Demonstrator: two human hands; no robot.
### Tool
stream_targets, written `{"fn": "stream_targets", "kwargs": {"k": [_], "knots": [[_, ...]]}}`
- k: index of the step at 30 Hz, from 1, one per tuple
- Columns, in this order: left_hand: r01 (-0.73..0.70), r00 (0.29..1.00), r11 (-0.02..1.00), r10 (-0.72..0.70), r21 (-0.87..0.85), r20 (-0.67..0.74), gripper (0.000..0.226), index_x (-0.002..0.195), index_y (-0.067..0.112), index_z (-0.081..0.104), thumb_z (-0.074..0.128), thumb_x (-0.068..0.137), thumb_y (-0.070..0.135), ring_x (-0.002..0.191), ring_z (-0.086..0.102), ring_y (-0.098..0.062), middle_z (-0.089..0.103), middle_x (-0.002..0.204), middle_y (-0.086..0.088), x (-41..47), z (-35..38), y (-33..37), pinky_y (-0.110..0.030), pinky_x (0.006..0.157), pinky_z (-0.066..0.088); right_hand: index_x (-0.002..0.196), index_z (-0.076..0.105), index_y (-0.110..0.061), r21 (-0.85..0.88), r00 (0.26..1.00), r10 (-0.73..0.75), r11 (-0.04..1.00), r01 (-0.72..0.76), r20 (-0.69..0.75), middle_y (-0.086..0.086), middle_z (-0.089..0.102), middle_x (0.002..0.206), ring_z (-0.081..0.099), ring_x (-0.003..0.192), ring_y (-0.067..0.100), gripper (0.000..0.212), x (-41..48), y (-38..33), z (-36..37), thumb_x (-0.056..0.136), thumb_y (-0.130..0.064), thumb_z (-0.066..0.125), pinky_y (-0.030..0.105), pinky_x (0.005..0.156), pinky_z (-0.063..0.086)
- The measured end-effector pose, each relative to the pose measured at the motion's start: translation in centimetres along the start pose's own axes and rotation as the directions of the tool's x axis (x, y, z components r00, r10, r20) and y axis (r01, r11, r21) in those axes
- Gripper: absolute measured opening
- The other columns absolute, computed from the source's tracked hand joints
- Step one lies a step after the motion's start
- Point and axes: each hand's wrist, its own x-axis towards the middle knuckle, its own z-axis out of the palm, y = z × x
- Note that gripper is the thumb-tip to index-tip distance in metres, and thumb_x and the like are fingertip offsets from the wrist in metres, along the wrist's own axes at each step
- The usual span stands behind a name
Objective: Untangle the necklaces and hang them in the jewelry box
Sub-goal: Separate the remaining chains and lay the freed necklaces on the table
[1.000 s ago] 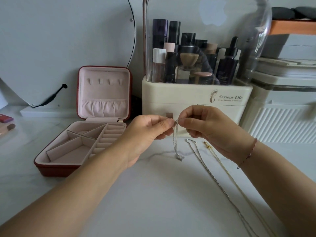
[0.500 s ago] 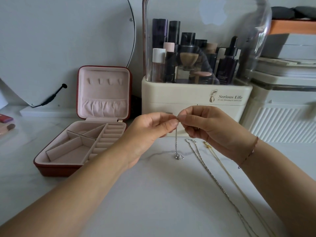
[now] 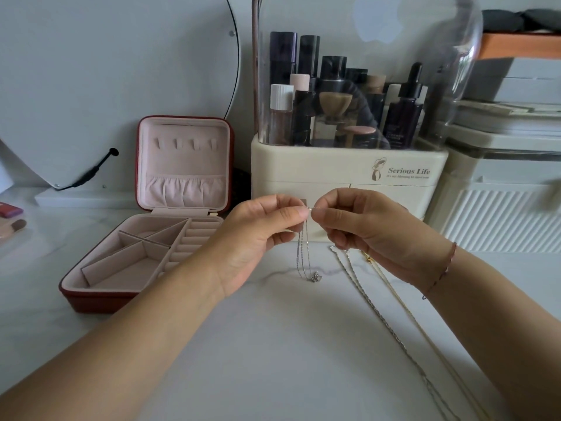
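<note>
Just in front of the cosmetics organiser (image 3: 334,171), the left hand (image 3: 258,238) and the right hand (image 3: 373,229) meet fingertip to fingertip, each pinching the top of a thin silver pendant necklace (image 3: 303,253) between thumb and forefinger, with the other fingers curled underneath. The chain hangs down from that pinch in a narrow loop, and its small pendant (image 3: 315,277) sits at the bottom, low over the white marbled surface (image 3: 273,360); whether it touches the surface cannot be told. A thin red bracelet (image 3: 446,268) circles the right wrist. Under and beside the right hand, two more necklaces lie stretched out on the surface, a silver chain (image 3: 373,308) and, just to its right, a gold chain (image 3: 403,305), both running toward the near right edge. To the left of the hands, the red jewelry box (image 3: 100,294) stands open, with pink lining, divided compartments in its base and a row of small hooks (image 3: 185,143) in the upright lid. Behind it leans a round mirror (image 3: 106,71). Dark bottles (image 3: 403,113) fill the organiser under its clear dome.
</note>
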Motion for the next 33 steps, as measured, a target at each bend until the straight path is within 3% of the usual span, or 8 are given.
{"fn": "stream_targets", "kwargs": {"k": [6, 11, 15, 22, 33], "knots": [[0.014, 1.000, 1.000, -0.015, -0.025, -0.026, 0.014, 0.083, 0.013, 0.068, 0.063, 0.073, 0.020, 0.069, 0.059, -0.006, 0.064, 0.074, 0.003, 0.06, 0.04, 0.00, -0.020, 0.073, 0.049, 0.078, 0.065, -0.011, -0.001, 0.999, -0.034, 0.999, 0.034, 0.016, 0.005, 0.050, 0.065, 0.040, 0.057, 0.014, 0.018, -0.03, -0.05, 0.03, 0.069, -0.026, 0.071, 0.027, 0.060, 0.032], [0.017, 1.000, 1.000, -0.017, -0.014, -0.017, 0.010, 0.076, 0.017, 0.066, 0.074, 0.070, 0.016, 0.070, 0.056, -0.008, 0.061, 0.075, 0.001, -0.01, 0.15, 0.08, -0.021, 0.074, 0.048, 0.085, 0.066, -0.003, -0.071, 0.996, -0.085, 0.994, 0.084, -0.008, 0.000, 0.056, 0.063, 0.041, 0.054, 0.011, 0.009, 0.05, 0.17, 0.26, 0.081, -0.010, 0.070, 0.021, 0.055, 0.034], [0.022, 1.000, 0.999, -0.022, -0.033, -0.021, 0.015, 0.073, 0.017, 0.066, 0.074, 0.064, 0.025, 0.068, 0.054, -0.008, 0.061, 0.071, 0.004, -0.16, 0.25, 0.31, -0.023, 0.078, 0.047, 0.086, 0.066, -0.003, -0.049, 0.994, -0.103, 0.994, 0.101, -0.025, 0.007, 0.052, 0.066, 0.039, 0.056, 0.013, 0.018, 0.02, 0.07, 0.24, 0.077, -0.016, 0.071, 0.023, 0.055, 0.032], [0.029, 0.999, 0.999, -0.030, -0.035, -0.037, 0.024, 0.088, 0.012, 0.073, 0.069, 0.066, 0.021, 0.076, 0.062, -0.006, 0.068, 0.078, 0.001, -0.17, 0.35, 0.22, -0.022, 0.081, 0.049, 0.082, 0.063, -0.006, 0.026, 0.991, -0.094, 0.995, 0.097, -0.091, 0.006, 0.047, 0.065, 0.039, 0.056, 0.013, 0.004, -0.01, -0.12, 0.00, 0.086, -0.007, 0.064, 0.025, 0.059, 0.033], [0.028, 0.998, 0.999, -0.030, -0.037, -0.054, 0.017, 0.079, 0.017, 0.067, 0.072, 0.063, 0.023, 0.069, 0.058, -0.007, 0.063, 0.090, -0.008, -0.36, 0.37, 0.41, -0.024, 0.078, 0.048, 0.081, 0.056, -0.006, 0.005, 0.997, -0.079, 0.997, 0.079, -0.001, -0.004, 0.052, 0.057, 0.042, 0.056, 0.013, 0.011, -0.03, -0.06, 0.36, 0.087, 0.003, 0.059, 0.025, 0.058, 0.035]]}}
